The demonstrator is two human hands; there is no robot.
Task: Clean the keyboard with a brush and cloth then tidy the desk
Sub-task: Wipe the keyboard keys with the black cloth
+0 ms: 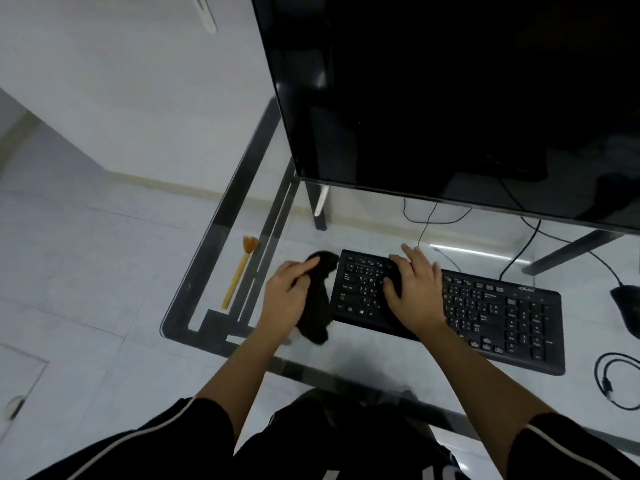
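Worktop (374,351): glass on a dark frame, pale tiled floor showing through it; we note a large dark monitor (467,98) standing at the back
Keyboard (491,313): black, flat on the glass in front of the monitor, lying at a slant to the near edge
Right hand (415,289): grip apart, fingers spread flat across the left block of keys, holding nothing; we judge it is there to pin the board so it cannot slide on the glass
Left hand (287,299): grip clamped on the cloth (317,313), a dark rag bunched in the fingers with its tail hanging to the glass, just beside the keyboard's left end
Reason for the hold: we take the bunching to give a firm pad for wiping the keys
Brush (239,275): tan handle, orange bristles pointing away, lying alone near the left edge, well apart from both hands
Stage: we judge the cloth pass is in hand and the tidying not yet begun
Other items: mouse (627,310) and a coiled cable (609,382) at the far right
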